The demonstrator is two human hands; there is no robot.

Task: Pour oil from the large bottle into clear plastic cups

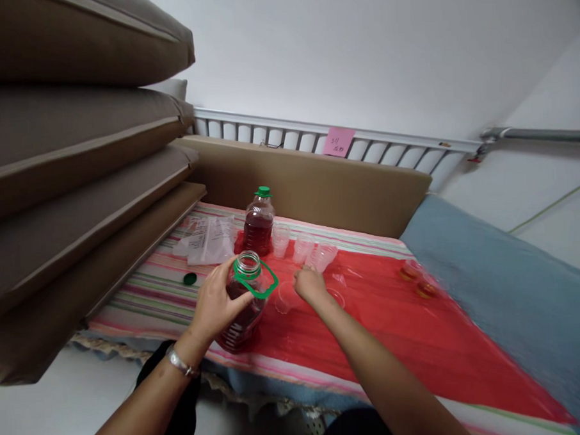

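My left hand (221,296) is wrapped round the neck and shoulder of a plastic bottle (244,319) of dark red drink. This bottle has no cap on its mouth and carries a green handle ring (268,284). My right hand (309,284) is closed among the clear plastic cups; its fingertips are turned away, so what they grip is hidden. Just past it leans a stack of cups (324,256), beside two more upright cups or stacks. Close to the hand, a clear cup (284,298) shows on its left and a round rim (336,297) on its right.
A second, capped bottle (258,225) stands behind. A green cap (189,278) and plastic bags (211,240) lie at the left. Two small cups of amber content (425,290) stand far right on the red sheet (400,322). Stacked cushions (84,137) rise at the left.
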